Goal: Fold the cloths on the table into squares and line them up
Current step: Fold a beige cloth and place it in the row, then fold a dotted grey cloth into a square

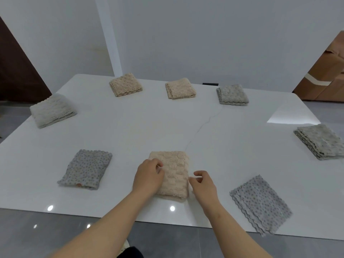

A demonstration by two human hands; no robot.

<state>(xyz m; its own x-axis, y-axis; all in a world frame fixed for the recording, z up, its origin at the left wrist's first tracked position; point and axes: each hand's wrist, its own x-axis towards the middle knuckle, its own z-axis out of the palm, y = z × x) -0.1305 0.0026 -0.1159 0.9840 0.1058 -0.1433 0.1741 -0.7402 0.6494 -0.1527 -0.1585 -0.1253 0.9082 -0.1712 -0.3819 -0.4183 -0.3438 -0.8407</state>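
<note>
A folded beige cloth [176,170] lies near the front edge of the white table [167,125]. My left hand [149,177] rests on its left side with curled fingers. My right hand [202,183] touches its right edge, fingers loosely bent. A grey dotted folded cloth [86,169] lies to the left, and another grey dotted one [260,203] to the right overhangs the front edge. Two beige folded cloths [125,84] [180,88] and a grey one [232,94] form a row at the back. A pale cloth [53,110] sits far left, a grey one [320,141] far right.
The table's front edge runs just below my hands, with grey floor [55,229] beneath. A brown wooden cabinet [323,79] stands at the back right, a dark door [16,71] at the back left. A white wall is behind.
</note>
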